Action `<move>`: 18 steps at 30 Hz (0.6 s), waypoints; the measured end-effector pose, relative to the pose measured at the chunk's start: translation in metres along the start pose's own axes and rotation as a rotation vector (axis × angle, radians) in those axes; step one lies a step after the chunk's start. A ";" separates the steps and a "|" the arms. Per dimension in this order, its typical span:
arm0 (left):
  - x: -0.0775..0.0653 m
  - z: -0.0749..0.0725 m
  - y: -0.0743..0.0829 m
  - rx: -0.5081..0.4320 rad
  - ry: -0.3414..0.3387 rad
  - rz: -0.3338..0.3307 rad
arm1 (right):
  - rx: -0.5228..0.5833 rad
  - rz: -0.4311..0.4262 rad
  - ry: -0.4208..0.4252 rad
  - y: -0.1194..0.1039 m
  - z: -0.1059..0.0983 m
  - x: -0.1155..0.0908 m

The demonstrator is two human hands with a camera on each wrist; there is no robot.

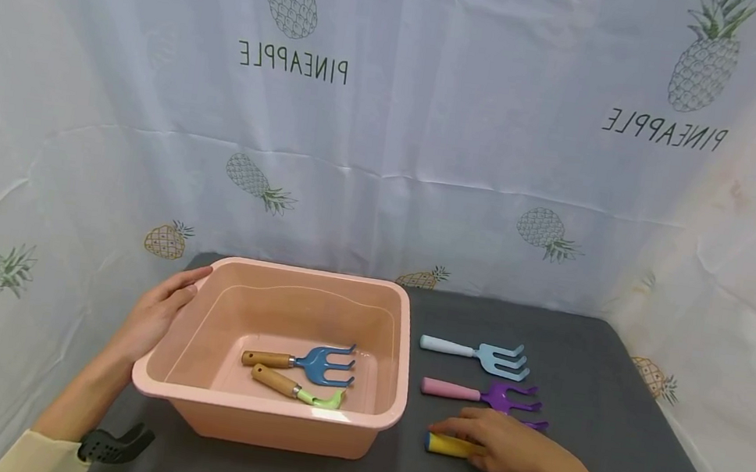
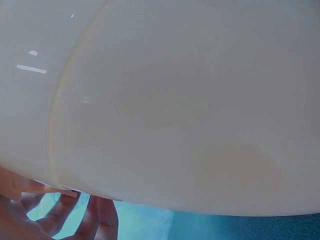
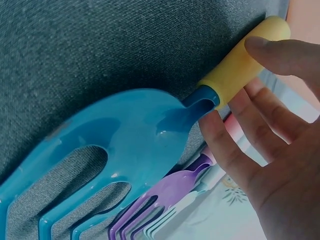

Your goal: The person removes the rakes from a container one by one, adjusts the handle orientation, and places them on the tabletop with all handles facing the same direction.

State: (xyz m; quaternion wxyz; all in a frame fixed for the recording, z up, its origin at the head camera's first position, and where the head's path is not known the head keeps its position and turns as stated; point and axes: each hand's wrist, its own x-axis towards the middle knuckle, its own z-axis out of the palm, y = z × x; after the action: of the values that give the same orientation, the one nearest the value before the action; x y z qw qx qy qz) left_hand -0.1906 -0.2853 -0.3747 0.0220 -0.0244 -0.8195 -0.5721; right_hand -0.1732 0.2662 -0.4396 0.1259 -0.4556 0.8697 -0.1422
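A pink plastic basin (image 1: 283,433) stands on the left of the table. My left hand (image 1: 154,319) grips its left rim, thumb on one side and fingers on the other; the left wrist view has the fingers (image 2: 102,217) at the edge. On the right, my right hand (image 1: 511,445) takes the yellow handle of a blue hand rake (image 3: 135,125) between thumb and fingers. In the right wrist view, its tines point away to the lower left. Beyond that hand lies a purple hand rake (image 1: 500,397) with a pink handle, partly covered by the hand.
Farther back lies a light blue hand rake (image 1: 497,359). Inside the basin are a blue hand rake (image 1: 318,364) and a green-headed tool (image 1: 322,400), both wooden-handled. A pineapple-print curtain (image 1: 393,112) encloses the dark grey table (image 1: 576,355) at the back and sides.
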 end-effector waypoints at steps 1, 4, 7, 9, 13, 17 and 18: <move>0.000 0.000 0.000 -0.005 -0.001 -0.003 | 0.000 0.003 -0.002 0.000 0.000 0.000; 0.000 0.000 0.000 -0.018 -0.002 -0.008 | 0.012 0.026 -0.009 0.000 -0.002 0.001; 0.000 0.000 -0.001 -0.016 -0.002 -0.011 | 0.023 0.046 0.005 0.000 -0.003 0.001; 0.000 0.000 -0.001 -0.014 -0.004 -0.013 | 0.036 0.063 0.020 0.000 -0.006 0.001; 0.000 0.001 0.000 -0.021 -0.006 -0.028 | 0.063 0.123 0.046 -0.001 -0.021 -0.001; 0.000 0.001 0.001 -0.020 -0.002 -0.026 | 0.028 0.151 0.100 -0.002 -0.040 -0.004; 0.000 0.001 0.001 -0.019 -0.001 -0.021 | 0.006 0.151 0.117 -0.002 -0.044 -0.004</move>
State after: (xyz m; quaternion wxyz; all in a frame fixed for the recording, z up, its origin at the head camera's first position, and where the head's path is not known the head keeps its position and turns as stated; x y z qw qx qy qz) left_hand -0.1908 -0.2840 -0.3742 0.0154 -0.0165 -0.8142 -0.5801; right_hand -0.1844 0.2743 -0.3971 0.0864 -0.3795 0.9069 -0.1613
